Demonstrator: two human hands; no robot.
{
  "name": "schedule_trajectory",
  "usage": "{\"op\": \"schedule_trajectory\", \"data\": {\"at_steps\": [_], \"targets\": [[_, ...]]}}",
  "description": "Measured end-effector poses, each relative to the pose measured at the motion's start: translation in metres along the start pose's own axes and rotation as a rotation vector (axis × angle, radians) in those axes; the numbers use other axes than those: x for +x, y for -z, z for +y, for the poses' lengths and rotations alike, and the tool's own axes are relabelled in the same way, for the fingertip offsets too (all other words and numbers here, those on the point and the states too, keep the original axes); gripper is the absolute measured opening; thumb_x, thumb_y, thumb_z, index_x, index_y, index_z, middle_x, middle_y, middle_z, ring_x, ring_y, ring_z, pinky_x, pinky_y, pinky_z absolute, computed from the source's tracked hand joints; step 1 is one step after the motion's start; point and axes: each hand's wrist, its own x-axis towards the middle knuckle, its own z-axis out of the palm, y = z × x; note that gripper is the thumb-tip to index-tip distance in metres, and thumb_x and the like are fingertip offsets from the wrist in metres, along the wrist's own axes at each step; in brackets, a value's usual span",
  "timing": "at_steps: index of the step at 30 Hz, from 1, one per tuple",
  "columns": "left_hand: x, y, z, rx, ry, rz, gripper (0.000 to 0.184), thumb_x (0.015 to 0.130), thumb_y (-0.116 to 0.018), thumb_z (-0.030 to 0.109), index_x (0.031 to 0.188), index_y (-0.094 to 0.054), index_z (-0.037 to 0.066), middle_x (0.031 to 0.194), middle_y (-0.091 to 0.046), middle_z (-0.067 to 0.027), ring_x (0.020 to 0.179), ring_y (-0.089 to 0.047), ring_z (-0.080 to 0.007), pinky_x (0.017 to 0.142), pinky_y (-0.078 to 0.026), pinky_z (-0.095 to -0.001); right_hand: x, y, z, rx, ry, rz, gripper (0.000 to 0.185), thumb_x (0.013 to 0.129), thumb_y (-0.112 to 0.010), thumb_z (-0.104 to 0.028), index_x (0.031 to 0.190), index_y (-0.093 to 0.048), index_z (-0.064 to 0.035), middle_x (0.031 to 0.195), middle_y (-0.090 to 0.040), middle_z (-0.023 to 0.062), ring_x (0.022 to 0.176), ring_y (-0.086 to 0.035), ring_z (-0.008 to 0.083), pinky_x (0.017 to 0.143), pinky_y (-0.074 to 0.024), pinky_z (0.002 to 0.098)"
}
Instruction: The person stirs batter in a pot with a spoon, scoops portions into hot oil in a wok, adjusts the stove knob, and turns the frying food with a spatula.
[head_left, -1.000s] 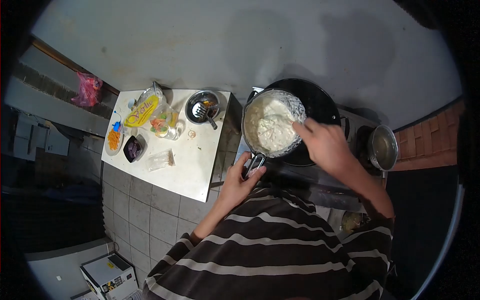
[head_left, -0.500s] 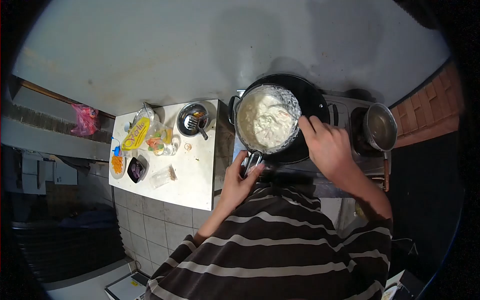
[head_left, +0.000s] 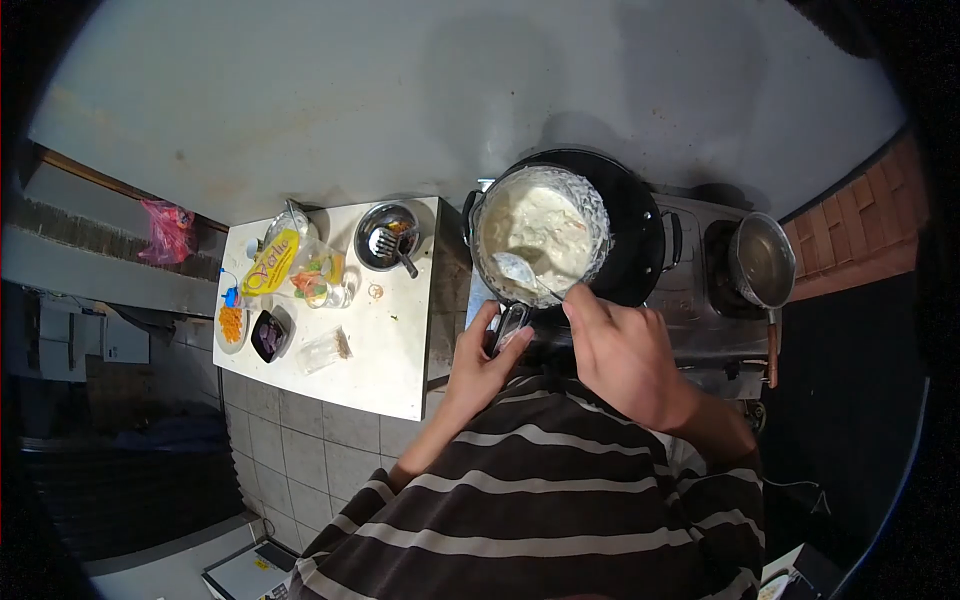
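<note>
A metal pot (head_left: 600, 230) full of a thick, creamy white mixture (head_left: 548, 228) is held over a large black wok (head_left: 638, 235) on the stove. My left hand (head_left: 485, 350) grips the pot's handle (head_left: 513, 322) at the near side. In my right hand (head_left: 625, 355) is the handle of a spoon (head_left: 514, 268), fingers closed round it. The spoon's bowl, coated with white, lies in the mixture at the pot's near left. Whether the pot's base touches the wok is hidden.
Right of the wok, a saucepan (head_left: 762, 260) sits on another burner. The white table (head_left: 390, 345) at left carries a dark bowl (head_left: 385, 238) with a slotted utensil, a yellow-labelled bag (head_left: 275, 262), a plate of orange shreds (head_left: 231, 325) and a small black bowl (head_left: 269, 337).
My right hand has come down and left toward me, bringing the spoon from the pot's right side to its near left. My left hand stays on the pot handle.
</note>
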Motion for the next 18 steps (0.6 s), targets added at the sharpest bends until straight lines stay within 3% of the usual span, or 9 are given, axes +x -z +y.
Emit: {"op": "schedule_trajectory", "data": {"at_steps": [4, 6, 11, 14, 18], "targets": [[-0.001, 0.003, -0.004, 0.008, -0.033, -0.002, 0.026, 0.088, -0.071, 0.015, 0.102, -0.053, 0.002, 0.061, -0.052, 0.0025, 0.054, -0.04, -0.0016, 0.045, -0.028, -0.0233, 0.005, -0.004, 0.013, -0.17, -0.015, -0.057, 0.028, 0.077, -0.057, -0.001, 0.106, -0.056, -0.0028, 0.075, -0.064, 0.0125, 0.062, -0.066, 0.0318, 0.056, -0.0522, 0.0427], [0.0, 0.007, -0.011, 0.07, -0.057, -0.044, 0.024, 0.092, -0.066, 0.009, 0.108, -0.049, 0.007, 0.062, -0.047, 0.0058, 0.046, -0.037, -0.0021, 0.04, -0.025, -0.0207, 0.007, 0.006, 0.014, -0.235, 0.005, -0.027, 0.038, 0.074, -0.059, 0.0, 0.113, -0.057, -0.0045, 0.079, -0.064, 0.0114, 0.066, -0.067, 0.0296, 0.057, -0.0526, 0.0422], [-0.002, 0.009, -0.018, 0.089, -0.078, -0.038, 0.022, 0.092, -0.066, 0.009, 0.104, -0.049, 0.008, 0.062, -0.047, 0.0056, 0.046, -0.037, -0.002, 0.04, -0.024, -0.021, 0.013, 0.026, 0.016, -0.497, 0.081, 0.186, 0.024, 0.075, -0.06, -0.004, 0.099, -0.058, -0.0084, 0.073, -0.055, 0.0054, 0.059, -0.062, 0.0215, 0.051, -0.0508, 0.0339], [-0.007, 0.005, -0.013, 0.058, -0.063, 0.0, 0.024, 0.089, -0.07, 0.014, 0.103, -0.052, 0.004, 0.061, -0.048, 0.0038, 0.05, -0.037, -0.0026, 0.043, -0.026, -0.0231, 0.016, 0.017, 0.029, -0.655, 0.038, 0.129, 0.024, 0.076, -0.06, -0.005, 0.099, -0.058, -0.0083, 0.075, -0.056, 0.0054, 0.06, -0.063, 0.0218, 0.051, -0.0512, 0.0336], [-0.012, 0.004, -0.002, 0.07, -0.049, 0.04, 0.029, 0.087, -0.073, 0.018, 0.103, -0.056, 0.001, 0.063, -0.051, 0.0014, 0.056, -0.038, -0.0039, 0.047, -0.03, -0.0248, 0.012, 0.005, 0.039, -0.614, 0.03, 0.123, 0.025, 0.077, -0.059, -0.005, 0.101, -0.058, -0.0074, 0.076, -0.06, 0.0063, 0.061, -0.065, 0.0234, 0.052, -0.052, 0.0339]]}}
